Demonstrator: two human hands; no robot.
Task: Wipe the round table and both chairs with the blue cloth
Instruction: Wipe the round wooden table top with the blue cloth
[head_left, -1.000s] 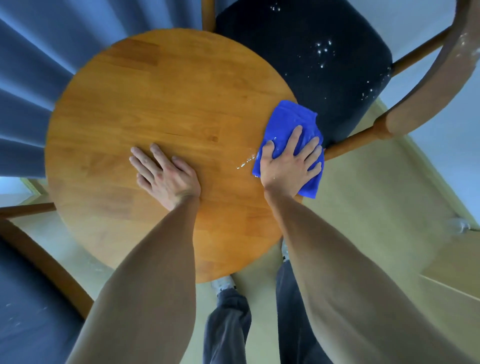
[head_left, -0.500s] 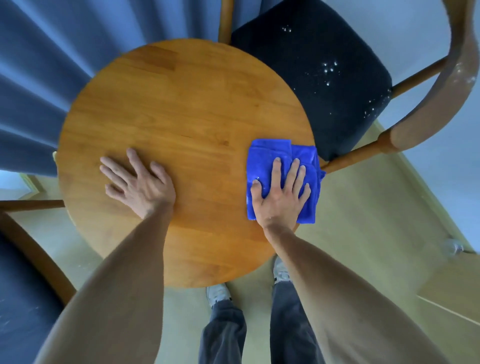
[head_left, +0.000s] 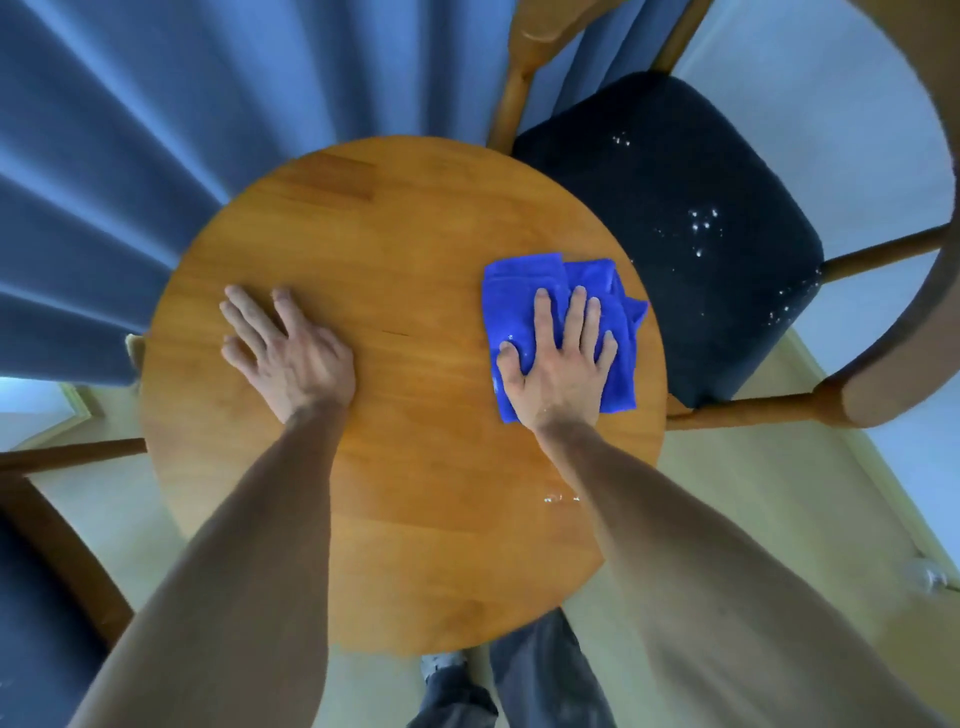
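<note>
Round table (head_left: 395, 467), wooden top, seen from above. Right hand (head_left: 558, 364) lies flat on the cloth (head_left: 519, 291), fingers straight and slightly spread, palm pressing it to the tabletop. Cloth is blue, folded in layers, at the table's right side; its right corner reaches the rim next to the right chair (head_left: 675, 218). Left hand (head_left: 291, 353) flat on bare wood at the table's left side, fingers spread, holding nothing, well apart from the cloth. A few small wet drops (head_left: 558, 498) sit on the wood nearer the body, just beside the right forearm. The right chair has a dark seat dotted with pale specks and a curved wooden back; it stands close against the table edge. Part of a second chair (head_left: 47, 597), also dark-seated with a wooden frame, shows at lower left. Blue curtain (head_left: 156, 156) hangs behind the table. Pale floor (head_left: 753, 493) below; trouser legs and a shoe visible under the near edge.
</note>
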